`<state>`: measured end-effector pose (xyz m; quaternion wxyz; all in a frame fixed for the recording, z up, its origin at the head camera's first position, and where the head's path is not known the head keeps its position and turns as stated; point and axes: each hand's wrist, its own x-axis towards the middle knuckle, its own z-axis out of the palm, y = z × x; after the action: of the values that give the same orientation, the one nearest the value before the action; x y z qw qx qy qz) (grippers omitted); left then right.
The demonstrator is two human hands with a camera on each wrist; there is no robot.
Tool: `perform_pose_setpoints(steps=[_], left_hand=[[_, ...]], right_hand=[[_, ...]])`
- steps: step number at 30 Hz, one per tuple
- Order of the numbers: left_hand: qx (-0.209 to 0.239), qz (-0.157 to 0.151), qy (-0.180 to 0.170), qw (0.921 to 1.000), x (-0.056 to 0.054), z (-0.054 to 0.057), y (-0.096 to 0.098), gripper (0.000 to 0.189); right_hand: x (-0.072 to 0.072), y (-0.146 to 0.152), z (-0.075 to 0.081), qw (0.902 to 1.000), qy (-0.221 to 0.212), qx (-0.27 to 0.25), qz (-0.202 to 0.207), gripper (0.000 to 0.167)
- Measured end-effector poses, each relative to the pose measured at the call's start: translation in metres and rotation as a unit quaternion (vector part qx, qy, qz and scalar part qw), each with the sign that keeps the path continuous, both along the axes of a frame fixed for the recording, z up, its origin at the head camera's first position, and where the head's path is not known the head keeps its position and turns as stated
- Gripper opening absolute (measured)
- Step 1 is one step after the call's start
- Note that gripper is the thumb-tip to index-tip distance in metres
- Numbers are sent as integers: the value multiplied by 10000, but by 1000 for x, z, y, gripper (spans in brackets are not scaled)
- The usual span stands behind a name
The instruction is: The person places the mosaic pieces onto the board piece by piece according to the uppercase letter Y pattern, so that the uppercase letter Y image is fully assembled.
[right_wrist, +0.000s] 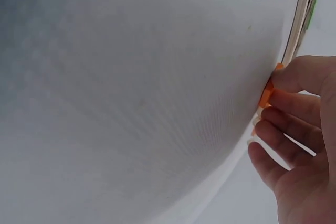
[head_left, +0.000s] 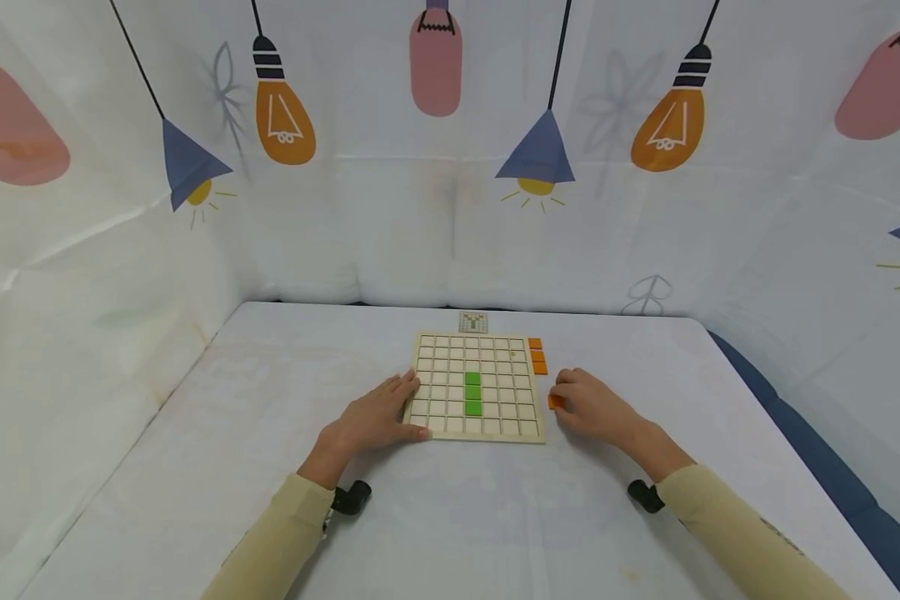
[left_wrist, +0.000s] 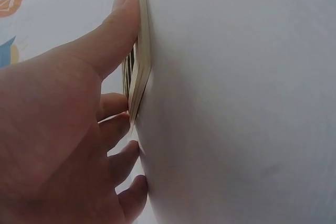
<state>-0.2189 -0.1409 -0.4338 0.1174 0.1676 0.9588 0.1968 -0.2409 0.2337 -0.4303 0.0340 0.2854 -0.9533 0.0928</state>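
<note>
A square wooden grid board (head_left: 499, 409) lies on the white table, with green tiles (head_left: 473, 392) in a short column on it. My left hand (head_left: 376, 417) rests at the board's left side, its fingers against the edge and its thumb over the near left corner; the left wrist view shows the thumb (left_wrist: 119, 27) along the rim. To the right of the board, my right hand (head_left: 594, 407) pinches an orange tile (head_left: 552, 402) between thumb and forefinger. In the right wrist view this orange tile (right_wrist: 266, 97) is low at the table surface, partly hidden by the fingertips.
More orange tiles (head_left: 537, 356) lie in a column along the board's upper right edge. A small patterned card (head_left: 473, 322) sits just beyond the board's far edge. Behind the table (head_left: 315, 350) hangs a white curtain (head_left: 390, 225) printed with lamps and bulbs.
</note>
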Motion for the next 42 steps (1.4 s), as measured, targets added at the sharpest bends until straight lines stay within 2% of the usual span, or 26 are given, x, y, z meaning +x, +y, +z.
perform_pose_setpoints(steps=[21, 28, 36, 42], left_hand=[[-10, 22, -15, 10000, -1, -2, 0, 94], [-50, 30, 6, 10000, -1, -1, -1, 94], [-81, 13, -2, 10000, 0, 1, -1, 94], [-45, -2, -11, 10000, -2, 0, -1, 94]], right_hand=[[-4, -8, 2, 9998, -16, 139, -171, 18], [-8, -16, 6, 9996, 59, 215, -184, 20], [-9, -26, 8, 9993, -72, 233, -285, 23], [-12, -36, 9, 9994, -75, 223, -239, 18]])
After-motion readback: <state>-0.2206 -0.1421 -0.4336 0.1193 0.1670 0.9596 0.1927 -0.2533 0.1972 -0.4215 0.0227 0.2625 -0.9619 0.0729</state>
